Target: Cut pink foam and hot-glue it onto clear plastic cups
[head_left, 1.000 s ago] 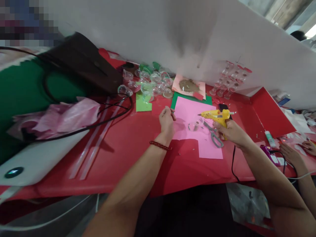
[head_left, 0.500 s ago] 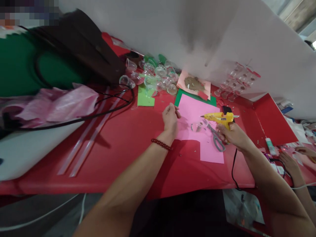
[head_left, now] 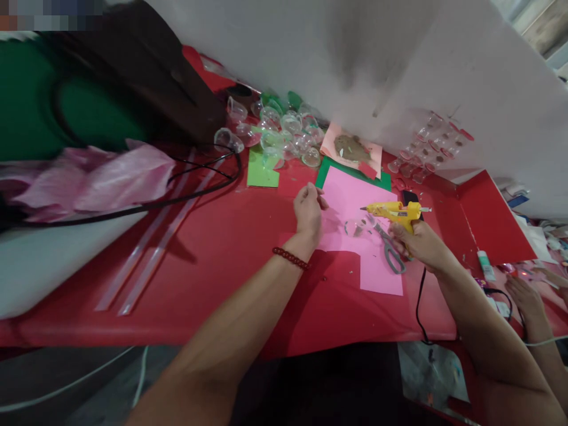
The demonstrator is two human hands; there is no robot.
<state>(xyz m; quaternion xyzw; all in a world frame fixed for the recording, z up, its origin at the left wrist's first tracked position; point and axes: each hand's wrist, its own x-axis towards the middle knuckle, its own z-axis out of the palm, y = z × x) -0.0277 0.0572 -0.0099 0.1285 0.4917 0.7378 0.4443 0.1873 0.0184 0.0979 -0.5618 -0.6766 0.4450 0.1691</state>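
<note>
My right hand (head_left: 419,244) grips a yellow glue gun (head_left: 393,210) whose nozzle points left, over a pink paper sheet (head_left: 355,234) on the red table (head_left: 213,266). A small clear plastic cup (head_left: 354,227) lies on the pink sheet just below the nozzle. My left hand (head_left: 307,212) hovers at the sheet's left edge, its fingers pinched on something small that I cannot make out. Grey scissors (head_left: 389,248) lie on the pink sheet beside my right hand. A black cord (head_left: 419,302) runs from the gun over the table's front edge.
Several clear cups (head_left: 284,133) are heaped by the white wall, with more (head_left: 421,151) further right. A green paper piece (head_left: 261,171), a black bag (head_left: 146,89), pink plastic (head_left: 102,180) and clear strips (head_left: 155,248) lie to the left. Another person's hand (head_left: 526,296) works at the right.
The camera tilted a little, so the scene shifted. My left hand rose slightly at the pink sheet's edge. The glue gun stayed over the cup.
</note>
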